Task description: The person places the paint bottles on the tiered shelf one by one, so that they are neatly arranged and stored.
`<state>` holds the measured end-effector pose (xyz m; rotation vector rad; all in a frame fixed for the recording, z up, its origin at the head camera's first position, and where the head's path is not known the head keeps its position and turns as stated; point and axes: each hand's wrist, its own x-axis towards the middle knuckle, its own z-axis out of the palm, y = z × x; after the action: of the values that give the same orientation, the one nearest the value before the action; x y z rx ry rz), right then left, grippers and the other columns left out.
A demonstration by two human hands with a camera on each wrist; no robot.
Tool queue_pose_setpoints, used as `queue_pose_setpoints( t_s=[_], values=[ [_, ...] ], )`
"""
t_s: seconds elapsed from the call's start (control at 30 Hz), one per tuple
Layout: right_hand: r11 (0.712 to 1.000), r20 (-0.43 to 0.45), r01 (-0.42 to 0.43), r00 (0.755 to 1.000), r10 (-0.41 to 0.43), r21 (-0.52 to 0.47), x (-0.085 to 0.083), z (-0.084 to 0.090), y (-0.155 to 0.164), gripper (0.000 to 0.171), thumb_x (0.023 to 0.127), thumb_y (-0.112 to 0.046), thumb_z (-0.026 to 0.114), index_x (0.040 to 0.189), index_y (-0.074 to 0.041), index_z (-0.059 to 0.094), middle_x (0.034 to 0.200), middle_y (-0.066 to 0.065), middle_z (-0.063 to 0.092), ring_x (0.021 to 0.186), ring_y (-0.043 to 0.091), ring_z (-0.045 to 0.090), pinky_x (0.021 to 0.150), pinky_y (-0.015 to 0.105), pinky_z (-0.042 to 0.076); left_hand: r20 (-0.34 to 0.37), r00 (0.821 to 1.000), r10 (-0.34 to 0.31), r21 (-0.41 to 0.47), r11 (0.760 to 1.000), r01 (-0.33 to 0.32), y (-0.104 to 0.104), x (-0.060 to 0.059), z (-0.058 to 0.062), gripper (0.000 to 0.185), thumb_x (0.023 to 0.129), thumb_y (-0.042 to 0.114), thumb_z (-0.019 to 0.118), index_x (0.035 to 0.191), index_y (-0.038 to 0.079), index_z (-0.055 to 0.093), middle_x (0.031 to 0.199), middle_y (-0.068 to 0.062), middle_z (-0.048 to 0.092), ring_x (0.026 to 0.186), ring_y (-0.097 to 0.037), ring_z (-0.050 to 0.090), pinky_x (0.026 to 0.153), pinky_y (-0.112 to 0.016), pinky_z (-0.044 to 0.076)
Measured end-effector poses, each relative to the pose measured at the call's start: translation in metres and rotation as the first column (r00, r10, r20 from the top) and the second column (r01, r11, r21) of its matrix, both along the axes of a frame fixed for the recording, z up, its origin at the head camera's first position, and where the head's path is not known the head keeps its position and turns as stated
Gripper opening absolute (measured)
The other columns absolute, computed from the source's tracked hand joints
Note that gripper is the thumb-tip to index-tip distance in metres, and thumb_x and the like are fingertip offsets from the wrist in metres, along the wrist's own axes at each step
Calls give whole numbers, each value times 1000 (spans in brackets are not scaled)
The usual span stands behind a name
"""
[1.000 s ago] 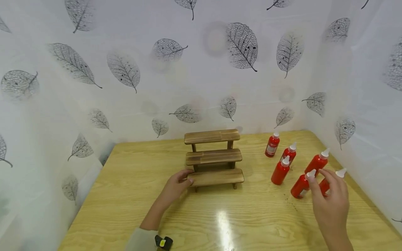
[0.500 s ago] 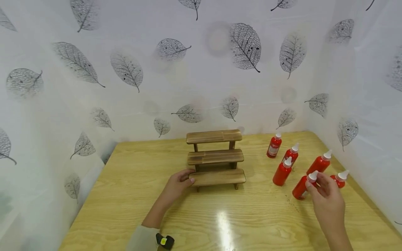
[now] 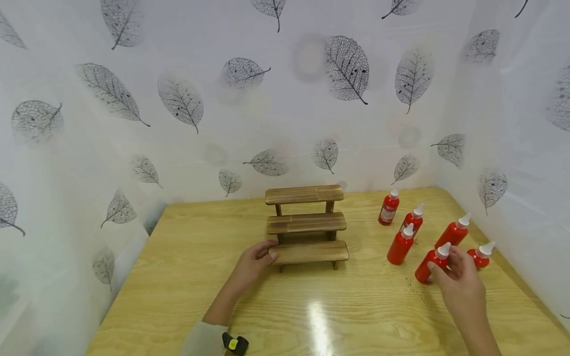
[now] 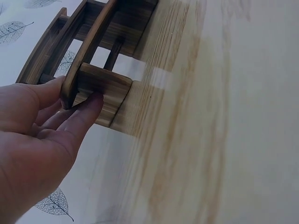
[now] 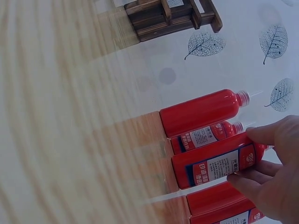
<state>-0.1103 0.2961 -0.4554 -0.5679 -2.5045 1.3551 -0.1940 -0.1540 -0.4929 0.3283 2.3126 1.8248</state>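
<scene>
The left hand (image 3: 255, 259) grips the lowest step of the wooden stand (image 3: 307, 225). Right of the stand, the right hand (image 3: 458, 283) closes its fingers around a red bottle (image 3: 428, 267) standing on the table (image 3: 347, 316); probably lifting comes next.

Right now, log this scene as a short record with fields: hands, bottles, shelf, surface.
left hand: the left hand grips the left end of the wooden step shelf at its lowest tier
right hand: the right hand pinches the nearest red bottle near its white cap
bottles: six red bottles with white nozzles, all upright, right of the shelf
shelf: three tiers, nothing on them
surface: light wooden table
</scene>
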Motion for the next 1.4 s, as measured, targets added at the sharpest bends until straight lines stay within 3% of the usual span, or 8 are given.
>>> queue_pose_setpoints(
  t_s=[0.33, 0.47, 0.57, 0.67, 0.87, 1.1, 1.27, 1.4],
  values=[
    [997, -33, 34, 999, -32, 68, 6, 1, -4, 71, 99, -35, 65, 157, -10, 31, 150, 24, 48, 132, 42, 50, 94, 5, 41, 70, 998, 4, 29, 1000, -6, -6, 6, -4, 41, 100, 26, 65, 138, 11, 61, 152, -13, 50, 145, -35, 39, 115, -53, 38],
    [995, -90, 61, 994, -54, 77, 11, 11, -10, 69, 97, -31, 69, 154, -11, 37, 146, 22, 53, 120, 11, 58, 87, 1, 43, 94, 996, -8, 48, 999, 4, -7, 7, -2, 44, 99, 26, 66, 140, 11, 59, 153, -14, 48, 145, -36, 38, 115, -55, 37],
    [995, -170, 53, 985, -38, 83, 14, 23, -17, 65, 94, -22, 73, 151, -12, 43, 139, 22, 58, 104, -14, 50, 81, -3, 41, 103, 995, -15, 50, 999, 9, -6, 8, -1, 45, 99, 26, 66, 141, 10, 58, 154, -14, 48, 147, -38, 35, 115, -56, 35],
    [996, -212, 17, 977, 3, 92, 14, 37, -24, 66, 93, -21, 75, 151, -13, 43, 138, 20, 58, 102, -20, 47, 82, -2, 42, 103, 995, -12, 47, 999, 7, -5, 7, 0, 46, 99, 27, 66, 141, 11, 58, 155, -13, 46, 148, -39, 31, 116, -57, 33],
    [988, -262, -141, 953, 152, 59, 2, 64, -43, 66, 94, -23, 74, 151, -13, 44, 137, 16, 59, 104, -15, 53, 82, 2, 46, 121, 993, -2, 75, 997, -7, -4, 7, 1, 48, 98, 26, 68, 142, 9, 57, 154, -15, 46, 145, -36, 39, 114, -53, 39],
    [950, -296, -311, 905, 306, 30, -23, 86, -75, 62, 96, -28, 71, 151, -21, 44, 140, 14, 58, 107, -9, 58, 84, 5, 48, 153, 988, -8, 100, 995, -8, -3, 6, 0, 49, 98, 25, 67, 143, 8, 56, 151, -19, 49, 136, -34, 51, 107, -46, 48],
    [918, -318, -397, 872, 372, -17, -47, 99, -103, 62, 95, -31, 72, 150, -19, 47, 138, 11, 60, 113, 15, 67, 87, 11, 51, 157, 988, -11, 104, 995, -6, -3, 6, 0, 49, 98, 25, 68, 143, 8, 57, 150, -18, 51, 134, -33, 53, 107, -45, 49],
    [890, -348, -454, 841, 414, -37, -66, 107, -124, 64, 95, -31, 72, 151, -15, 45, 140, 10, 59, 121, 28, 63, 94, 18, 52, 163, 987, -12, 118, 993, -8, -3, 6, -2, 47, 98, 22, 68, 142, 8, 58, 152, -17, 48, 136, -33, 51, 107, -44, 48]
  ],
)
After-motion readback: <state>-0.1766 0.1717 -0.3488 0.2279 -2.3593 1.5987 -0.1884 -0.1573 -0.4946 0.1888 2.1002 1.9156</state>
